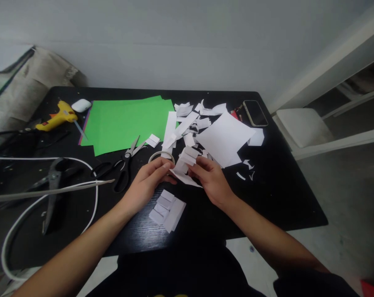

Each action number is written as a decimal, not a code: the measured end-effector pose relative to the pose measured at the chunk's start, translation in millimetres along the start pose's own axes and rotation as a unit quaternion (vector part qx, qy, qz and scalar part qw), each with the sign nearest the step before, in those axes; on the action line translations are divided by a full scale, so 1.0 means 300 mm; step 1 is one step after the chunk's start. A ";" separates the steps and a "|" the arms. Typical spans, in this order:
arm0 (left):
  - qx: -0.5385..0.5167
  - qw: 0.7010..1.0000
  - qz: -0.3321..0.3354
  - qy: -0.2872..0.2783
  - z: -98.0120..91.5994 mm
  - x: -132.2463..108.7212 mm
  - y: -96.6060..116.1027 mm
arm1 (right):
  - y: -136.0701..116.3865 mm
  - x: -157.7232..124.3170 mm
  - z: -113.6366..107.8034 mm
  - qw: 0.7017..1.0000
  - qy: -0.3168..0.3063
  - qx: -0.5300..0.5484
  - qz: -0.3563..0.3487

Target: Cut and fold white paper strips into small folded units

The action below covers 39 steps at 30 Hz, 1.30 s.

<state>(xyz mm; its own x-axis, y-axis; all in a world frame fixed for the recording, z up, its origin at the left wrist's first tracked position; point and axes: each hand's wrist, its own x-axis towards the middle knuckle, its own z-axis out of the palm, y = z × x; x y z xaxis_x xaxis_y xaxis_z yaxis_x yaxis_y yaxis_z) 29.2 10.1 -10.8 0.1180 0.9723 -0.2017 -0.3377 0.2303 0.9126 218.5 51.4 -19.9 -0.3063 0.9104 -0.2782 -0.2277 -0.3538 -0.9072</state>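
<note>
Between my two hands is a folded white paper piece (181,167) with box-like folds standing up from it. My left hand (152,175) pinches its left edge, thumb on top. On the other side my right hand (210,177) grips the paper near its upper right part. A second folded paper piece (167,211), with similar raised folds, lies on the black table just below my hands. Behind my left fingers sits a pale ring (161,156), perhaps a tape roll, partly hidden. Open scissors (127,159) lie left of my left hand.
White paper scraps (187,119) and a larger white sheet (226,138) lie beyond my hands. Green sheets (128,121), a yellow glue gun (61,115), larger shears (53,189) and white cable (95,198) are on the left. A phone (255,113) lies at the back right.
</note>
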 end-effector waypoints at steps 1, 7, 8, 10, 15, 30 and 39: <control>-0.001 1.000 0.002 0.000 0.000 -0.001 0.000 | -0.004 -0.004 0.001 0.999 0.007 -0.022 -0.022; 0.065 0.998 -0.001 -0.003 -0.011 -0.008 0.001 | -0.030 -0.026 0.008 0.992 0.027 -0.092 -0.078; 0.088 0.996 -0.001 -0.005 -0.013 -0.010 0.002 | -0.032 -0.028 0.009 0.992 0.029 -0.095 -0.082; 0.123 0.992 0.004 -0.008 -0.014 -0.011 0.004 | -0.035 -0.030 0.011 0.991 0.029 -0.101 -0.086; 0.122 0.992 0.024 -0.018 -0.001 -0.012 0.011 | -0.031 -0.032 0.011 0.992 0.028 -0.092 -0.084; 0.097 0.994 0.046 -0.027 0.007 -0.009 0.009 | -0.008 -0.016 0.007 0.999 -0.040 0.014 -0.007; 0.110 0.992 0.058 0.012 -0.016 -0.014 0.016 | -0.049 -0.012 -0.006 0.985 -0.106 0.127 0.054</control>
<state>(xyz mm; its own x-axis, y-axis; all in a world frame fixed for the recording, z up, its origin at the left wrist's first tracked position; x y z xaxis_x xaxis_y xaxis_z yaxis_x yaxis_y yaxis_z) 22.6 7.3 -7.2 0.0668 0.9931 -0.0961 -0.1364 0.1045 0.9851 224.6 53.6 -6.2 -0.5212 0.8085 -0.2733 -0.3977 -0.5135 -0.7604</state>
